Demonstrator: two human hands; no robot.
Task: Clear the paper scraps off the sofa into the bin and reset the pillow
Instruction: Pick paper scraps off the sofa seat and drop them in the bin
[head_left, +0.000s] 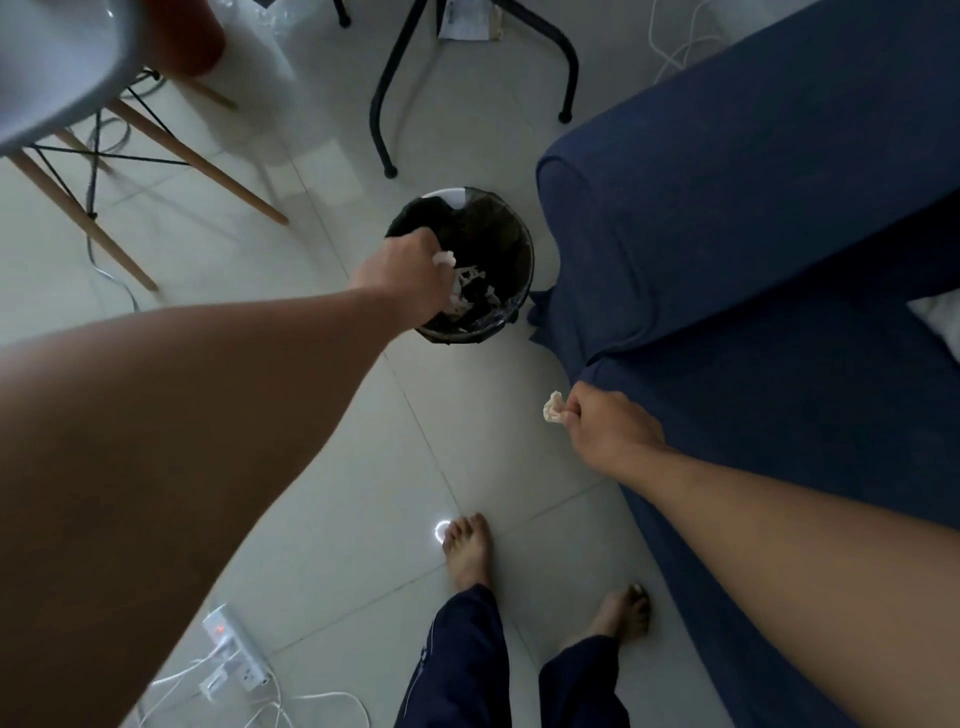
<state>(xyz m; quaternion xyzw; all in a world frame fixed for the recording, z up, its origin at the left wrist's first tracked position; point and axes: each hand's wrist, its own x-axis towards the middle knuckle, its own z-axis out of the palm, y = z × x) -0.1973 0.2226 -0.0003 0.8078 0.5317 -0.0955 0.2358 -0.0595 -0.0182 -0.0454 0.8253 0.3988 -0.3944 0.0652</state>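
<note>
A round bin (511, 244) with a black liner stands on the floor beside the blue sofa's armrest (727, 218). White paper scraps (465, 291) lie inside it. My left hand (405, 278) reaches over the bin's near rim, closed on a small white paper scrap (444, 257). My right hand (605, 431) hovers at the sofa's front corner, pinching a crumpled paper scrap (554, 407) that sticks out to the left. A white pillow corner (937, 322) shows at the right edge on the sofa seat.
A wooden-legged chair (156, 140) stands at the upper left, and black metal table legs (384, 88) behind the bin. A power strip (234, 649) with white cables lies on the tiled floor at the lower left. My bare feet (470, 551) stand near the sofa.
</note>
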